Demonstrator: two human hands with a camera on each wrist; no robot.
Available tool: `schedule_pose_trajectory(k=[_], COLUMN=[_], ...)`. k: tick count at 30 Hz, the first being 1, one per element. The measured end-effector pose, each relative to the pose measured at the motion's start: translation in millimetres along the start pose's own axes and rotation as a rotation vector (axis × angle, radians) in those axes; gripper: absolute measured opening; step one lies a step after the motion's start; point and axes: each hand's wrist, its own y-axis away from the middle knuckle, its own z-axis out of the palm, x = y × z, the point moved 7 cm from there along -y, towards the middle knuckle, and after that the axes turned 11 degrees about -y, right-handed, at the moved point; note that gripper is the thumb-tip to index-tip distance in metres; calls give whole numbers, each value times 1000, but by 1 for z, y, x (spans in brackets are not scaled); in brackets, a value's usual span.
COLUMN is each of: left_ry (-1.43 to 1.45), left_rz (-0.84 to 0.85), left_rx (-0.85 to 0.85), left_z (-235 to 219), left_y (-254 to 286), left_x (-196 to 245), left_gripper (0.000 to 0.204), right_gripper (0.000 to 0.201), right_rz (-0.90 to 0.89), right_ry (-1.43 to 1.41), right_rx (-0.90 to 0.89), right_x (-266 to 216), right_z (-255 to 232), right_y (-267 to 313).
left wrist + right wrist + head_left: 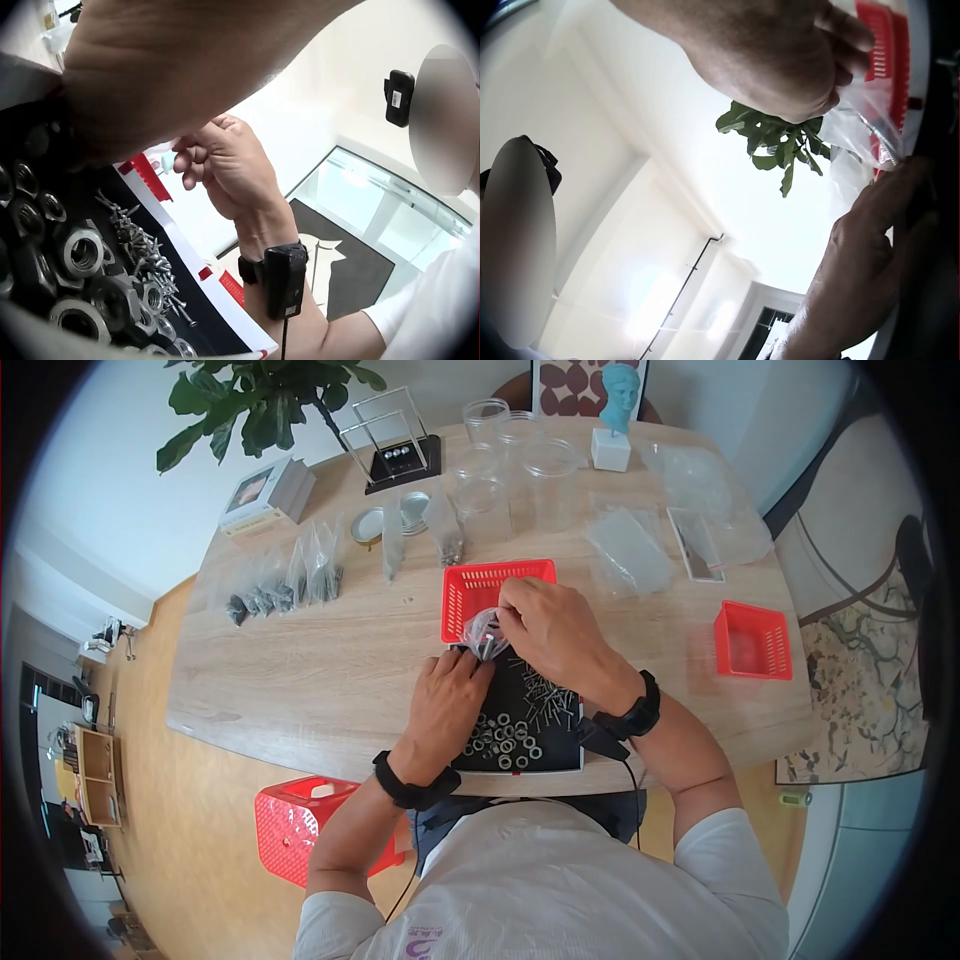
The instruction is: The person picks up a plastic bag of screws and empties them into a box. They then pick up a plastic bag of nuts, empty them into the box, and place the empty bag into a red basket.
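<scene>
My right hand (pixel 555 625) pinches the top of a clear plastic bag (pixel 478 628) over the near edge of a red basket (pixel 455 595). A metal bolt (pixel 886 142) shows at the bag, its lower end between the fingertips of my left hand (pixel 450 700). The left hand's fingers are bent down at the far left corner of a black tray (pixel 545 758). Inside the tray lie loose nuts (pixel 500 735) near the front and a pile of screws (pixel 548 700) at the right. In the left wrist view, the nuts (pixel 82 255) appear large, close to the camera.
Filled small bags (pixel 290 585) stand at the left, with metal lids (pixel 368 525) and clear jars (pixel 550 480) behind. Flat plastic bags (pixel 630 550) and another red basket (pixel 752 640) are at the right. A Newton's cradle (pixel 400 460) stands at the back.
</scene>
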Motion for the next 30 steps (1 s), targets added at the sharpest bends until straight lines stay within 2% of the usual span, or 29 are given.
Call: schedule_pose_trajectory(k=[1, 3, 6, 10, 16, 18, 21, 22, 24, 27, 28, 30], left_ry=[-1, 50, 76, 86, 372, 481, 507, 505, 411, 372, 374, 288], left_rz=[-2, -4, -20, -2, -54, -113, -202, -202, -228, -281, -276, -299], left_rx=[1, -99, -114, -68, -36, 86, 177, 178, 292, 318, 314, 146], left_z=[1, 9, 10, 5, -25, -37, -44, -41, -40, -45, -44, -28], left_y=[0, 1, 0, 1, -2, -9, -24, -30, -36, -37, -36, -32], left_x=[-1, -2, 1, 0, -6, -16, -25, -27, -33, -34, -33, -34], left_gripper=[25, 26, 24, 25, 25, 17, 11, 11, 13, 22, 22, 30], right_gripper=[13, 12, 12, 13, 14, 14, 14, 14, 14, 13, 12, 12], right_rz=[4, 4, 9, 18, 24, 26, 24, 25, 15, 16, 25, 41], right_ry=[-5, -22, -37, 7, -18, -26, -44, -58, -61, -67, -73, -91], right_rx=[5, 32, 58, 10, 47, 53, 57, 56, 59, 80, 91, 97], right_x=[0, -1, 0, 1, 0, 1, 1, 0, 0, 3, 5, 8], right_z=[0, 1, 1, 1, -1, 0, -2, -1, -1, -3, -4, -5], right_y=[-1, -1, -2, -1, -1, -1, -2, -2, -2, -4, -3, -4])
